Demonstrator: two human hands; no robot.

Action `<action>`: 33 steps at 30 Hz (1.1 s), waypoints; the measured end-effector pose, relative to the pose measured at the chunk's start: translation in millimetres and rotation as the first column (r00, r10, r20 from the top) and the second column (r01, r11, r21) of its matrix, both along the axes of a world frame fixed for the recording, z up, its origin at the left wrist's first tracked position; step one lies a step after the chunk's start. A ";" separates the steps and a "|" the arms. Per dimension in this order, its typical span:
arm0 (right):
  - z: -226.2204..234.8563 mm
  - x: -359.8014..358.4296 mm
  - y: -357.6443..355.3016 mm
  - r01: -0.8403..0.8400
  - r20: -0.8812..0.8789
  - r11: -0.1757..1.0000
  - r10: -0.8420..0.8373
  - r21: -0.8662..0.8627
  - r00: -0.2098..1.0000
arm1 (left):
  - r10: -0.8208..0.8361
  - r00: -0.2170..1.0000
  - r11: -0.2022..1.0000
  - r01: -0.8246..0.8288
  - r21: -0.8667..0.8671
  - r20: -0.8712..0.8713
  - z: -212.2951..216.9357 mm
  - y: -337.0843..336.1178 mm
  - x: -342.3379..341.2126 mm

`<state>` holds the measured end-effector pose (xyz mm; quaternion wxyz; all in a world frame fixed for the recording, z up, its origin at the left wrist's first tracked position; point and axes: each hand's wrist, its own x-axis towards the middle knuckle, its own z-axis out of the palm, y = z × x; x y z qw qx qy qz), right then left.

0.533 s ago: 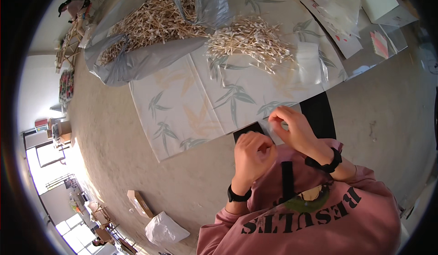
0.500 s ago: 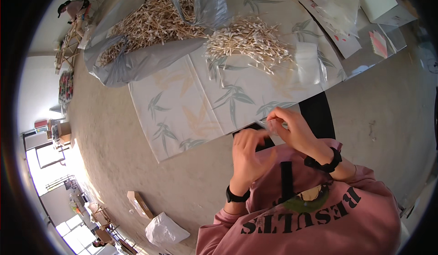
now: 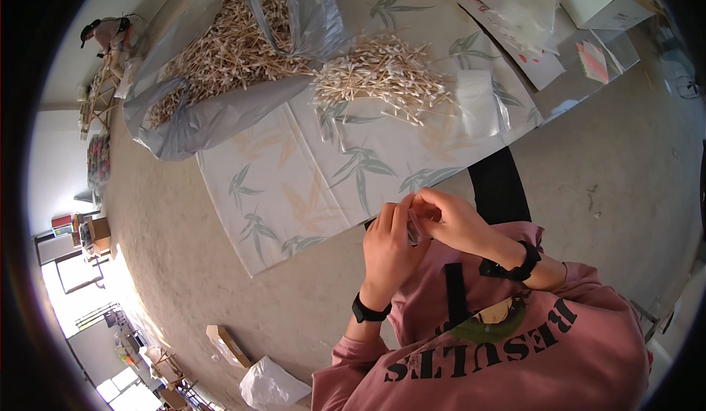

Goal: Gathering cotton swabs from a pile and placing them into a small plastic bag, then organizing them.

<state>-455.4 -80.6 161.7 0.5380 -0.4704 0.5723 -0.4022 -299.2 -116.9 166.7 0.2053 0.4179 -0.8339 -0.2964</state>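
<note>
My left hand [image 3: 388, 247] and my right hand [image 3: 450, 221] meet in front of my body, just off the near edge of the table [image 3: 301, 212]. Both have their fingers closed around a small clear plastic bag [image 3: 414, 231], mostly hidden by the fingers. What the bag holds, if anything, I cannot make out. Beyond them on the table lies a loose heap of cotton swabs [image 3: 382, 76]. Right of that heap is a stack of clear plastic bags [image 3: 478, 103]. Farther left, a large grey plastic bag [image 3: 243, 105] lies open, full of more cotton swabs [image 3: 232, 47].
A white box [image 3: 599, 2], crumpled clear plastic [image 3: 523, 10] and a pink-and-white packet [image 3: 592, 61] are at the far right. On the floor lie a white plastic bag [image 3: 271, 383] and a cardboard piece [image 3: 228, 345]. Another person [image 3: 110, 34] is at the far left.
My hands have come together; before, they were slightly apart, the left one blurred. The right hand has moved left and down to the left one. The whole view has shifted a little.
</note>
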 end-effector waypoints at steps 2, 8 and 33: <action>-2.2 -0.5 -0.4 0.017 -0.071 1.000 -0.019 -0.026 0.997 | -0.014 1.000 1.000 0.014 -0.012 0.020 -0.1 -3.7 -1.7; 2.8 1.5 -3.5 0.068 -0.005 0.998 -0.068 -0.017 0.998 | -0.007 0.999 1.000 0.009 -0.023 0.045 3.9 -12.0 0.2; -27.8 22.1 -47.8 -0.267 -0.160 0.904 0.224 -0.334 0.961 | -0.072 0.988 0.967 0.103 -0.233 0.138 -0.3 -73.0 33.4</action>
